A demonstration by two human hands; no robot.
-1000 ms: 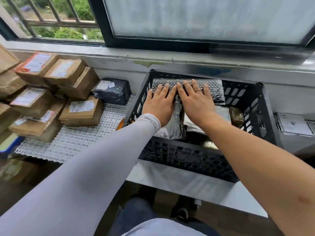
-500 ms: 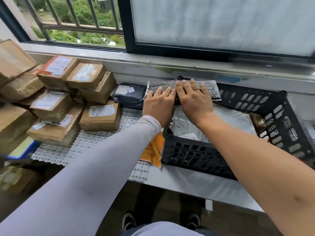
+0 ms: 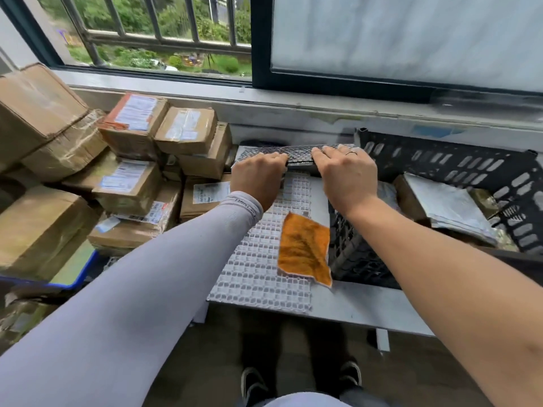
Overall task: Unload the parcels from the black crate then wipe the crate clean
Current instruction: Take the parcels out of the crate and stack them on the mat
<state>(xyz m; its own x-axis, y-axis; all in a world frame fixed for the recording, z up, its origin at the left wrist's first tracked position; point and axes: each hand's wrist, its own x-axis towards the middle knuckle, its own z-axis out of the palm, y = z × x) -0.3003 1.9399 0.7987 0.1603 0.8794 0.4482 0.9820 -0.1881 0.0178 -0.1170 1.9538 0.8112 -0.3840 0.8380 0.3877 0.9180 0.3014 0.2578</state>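
Both my hands hold a silver bubble-wrap parcel [image 3: 296,155] above the white grid mat [image 3: 258,277], left of the black crate [image 3: 458,160]. My left hand [image 3: 257,177] grips its near left edge with curled fingers. My right hand [image 3: 346,174] grips its right part, a ring on one finger. Inside the crate lie a white mailer parcel [image 3: 446,207] and other wrapped parcels, partly hidden by my right arm. An orange cloth [image 3: 304,249] lies on the mat against the crate's left wall.
Several brown cardboard boxes [image 3: 132,171] are stacked at the left on the mat and beyond. A blue bin [image 3: 79,271] sits low at the left. The window sill and frame [image 3: 293,92] run behind. The table's front edge [image 3: 352,315] is near my feet.
Both hands carried the bubble-wrap parcel leftward out of the crate to a spot over the mat. The view swung left, showing the orange cloth in full.
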